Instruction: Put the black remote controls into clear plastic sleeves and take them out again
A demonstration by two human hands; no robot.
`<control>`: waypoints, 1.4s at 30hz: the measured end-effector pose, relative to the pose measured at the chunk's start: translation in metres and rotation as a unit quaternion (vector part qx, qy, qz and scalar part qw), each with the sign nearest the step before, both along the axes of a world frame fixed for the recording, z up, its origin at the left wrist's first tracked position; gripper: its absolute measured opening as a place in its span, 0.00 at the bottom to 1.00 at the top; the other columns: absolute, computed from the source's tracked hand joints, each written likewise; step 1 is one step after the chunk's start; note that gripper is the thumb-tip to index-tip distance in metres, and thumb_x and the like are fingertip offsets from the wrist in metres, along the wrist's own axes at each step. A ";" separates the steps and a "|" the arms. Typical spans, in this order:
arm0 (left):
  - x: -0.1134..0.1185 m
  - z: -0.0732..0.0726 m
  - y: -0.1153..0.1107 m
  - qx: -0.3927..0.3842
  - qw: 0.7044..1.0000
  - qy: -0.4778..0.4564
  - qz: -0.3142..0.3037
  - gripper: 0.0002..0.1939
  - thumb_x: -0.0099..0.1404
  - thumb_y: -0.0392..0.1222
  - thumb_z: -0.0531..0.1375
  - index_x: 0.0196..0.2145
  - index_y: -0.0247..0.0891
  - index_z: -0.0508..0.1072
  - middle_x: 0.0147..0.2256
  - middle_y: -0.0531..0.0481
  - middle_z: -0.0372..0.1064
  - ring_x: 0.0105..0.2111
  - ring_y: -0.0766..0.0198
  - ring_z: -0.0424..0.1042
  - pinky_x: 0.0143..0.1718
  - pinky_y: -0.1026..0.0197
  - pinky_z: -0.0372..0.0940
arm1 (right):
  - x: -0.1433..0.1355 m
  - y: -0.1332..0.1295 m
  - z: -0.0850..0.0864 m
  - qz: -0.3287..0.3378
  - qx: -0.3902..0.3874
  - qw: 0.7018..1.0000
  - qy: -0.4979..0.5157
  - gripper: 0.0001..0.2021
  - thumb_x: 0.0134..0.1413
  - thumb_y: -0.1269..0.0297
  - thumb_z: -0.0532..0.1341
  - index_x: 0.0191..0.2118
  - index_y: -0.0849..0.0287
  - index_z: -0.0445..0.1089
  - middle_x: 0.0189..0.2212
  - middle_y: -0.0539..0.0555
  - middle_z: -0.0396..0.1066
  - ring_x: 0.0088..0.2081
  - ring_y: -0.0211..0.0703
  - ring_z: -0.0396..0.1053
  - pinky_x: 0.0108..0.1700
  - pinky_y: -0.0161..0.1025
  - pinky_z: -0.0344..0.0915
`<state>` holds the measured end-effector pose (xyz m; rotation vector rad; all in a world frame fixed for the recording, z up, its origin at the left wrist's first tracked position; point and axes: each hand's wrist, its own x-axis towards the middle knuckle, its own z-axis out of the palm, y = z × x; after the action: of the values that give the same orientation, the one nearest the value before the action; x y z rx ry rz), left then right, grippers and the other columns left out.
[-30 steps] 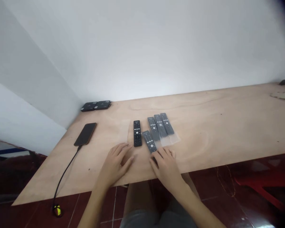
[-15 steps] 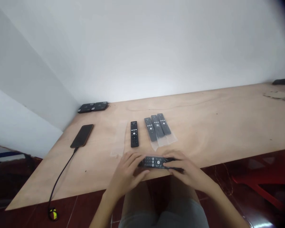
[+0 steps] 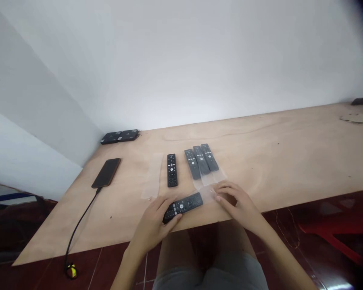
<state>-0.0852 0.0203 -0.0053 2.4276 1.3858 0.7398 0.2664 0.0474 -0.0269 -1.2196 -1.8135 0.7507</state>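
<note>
My left hand (image 3: 157, 219) is closed around one end of a black remote control (image 3: 186, 205), which lies slanted near the table's front edge. A translucent plastic sleeve (image 3: 207, 194) extends from the remote's right end. At that sleeve's edge my right hand (image 3: 236, 203) pinches with thumb and fingertips. Beyond the hands, one bare black remote (image 3: 172, 171) lies upright in view, with a flat, unfilled plastic sleeve (image 3: 153, 175) to its left. Several remotes in clear sleeves (image 3: 201, 161) lie side by side on the right, looking greyer through the plastic.
A phone (image 3: 106, 173) with a black cable (image 3: 78, 227) hanging off the edge lies at left. Two flat black boxes (image 3: 119, 136) stand by the wall. A red plastic stool or chair (image 3: 332, 237) is beyond the front edge at right.
The remote has shifted left and tilted within my left hand. My right hand has left the remote's end and moved slightly right, now at the plastic sleeve.
</note>
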 end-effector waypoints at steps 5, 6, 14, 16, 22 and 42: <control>0.005 0.003 -0.001 -0.006 1.000 -0.006 0.003 0.21 0.78 0.46 0.63 0.65 0.49 0.70 0.57 0.44 0.75 0.56 0.49 0.77 0.57 0.47 0.73 | -0.013 0.001 0.000 -0.034 -0.021 0.999 0.005 0.08 0.66 0.55 0.70 0.46 0.50 0.81 0.53 0.59 0.78 0.61 0.62 0.71 0.67 0.61 0.66; 0.005 0.003 -0.001 -0.004 1.000 -0.007 0.005 0.21 0.78 0.46 0.64 0.65 0.49 0.71 0.57 0.44 0.75 0.56 0.49 0.77 0.57 0.48 0.73 | -0.015 0.001 0.003 -0.030 -0.034 0.999 0.016 0.08 0.65 0.55 0.70 0.45 0.51 0.81 0.52 0.59 0.78 0.59 0.61 0.72 0.65 0.59 0.67; 0.009 0.007 -0.001 -0.032 0.999 0.020 0.004 0.21 0.73 0.49 0.68 0.61 0.48 0.73 0.55 0.44 0.75 0.53 0.47 0.76 0.53 0.47 0.73 | -0.027 -0.004 0.025 0.001 -0.132 0.988 0.074 0.14 0.70 0.50 0.64 0.38 0.54 0.75 0.34 0.52 0.75 0.36 0.49 0.71 0.41 0.44 0.67; 0.010 0.007 -0.001 -0.036 0.999 0.025 0.006 0.18 0.74 0.49 0.68 0.59 0.48 0.75 0.53 0.44 0.74 0.53 0.47 0.76 0.52 0.47 0.73 | -0.026 -0.007 0.023 -0.029 -0.113 0.990 0.077 0.15 0.71 0.48 0.63 0.38 0.54 0.74 0.34 0.52 0.74 0.36 0.49 0.70 0.41 0.44 0.67; 0.010 0.003 -0.001 -0.026 0.999 0.029 0.013 0.14 0.77 0.52 0.64 0.55 0.45 0.74 0.51 0.44 0.74 0.51 0.47 0.76 0.52 0.46 0.72 | -0.021 -0.008 0.017 -0.061 -0.073 0.994 0.053 0.13 0.70 0.48 0.66 0.43 0.52 0.81 0.49 0.58 0.79 0.52 0.57 0.74 0.57 0.52 0.69; 0.007 0.002 -0.003 -0.003 1.000 0.006 -0.007 0.14 0.75 0.48 0.66 0.54 0.44 0.71 0.50 0.45 0.72 0.48 0.50 0.75 0.48 0.50 0.72 | -0.038 -0.009 0.044 0.061 -0.212 0.956 0.194 0.19 0.64 0.39 0.70 0.43 0.50 0.86 0.65 0.58 0.73 0.68 0.61 0.68 0.72 0.56 0.60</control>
<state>-0.0780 0.0172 -0.0036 2.4374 1.3724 0.7178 0.2288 0.0382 0.0169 -1.1249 -1.4502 1.3994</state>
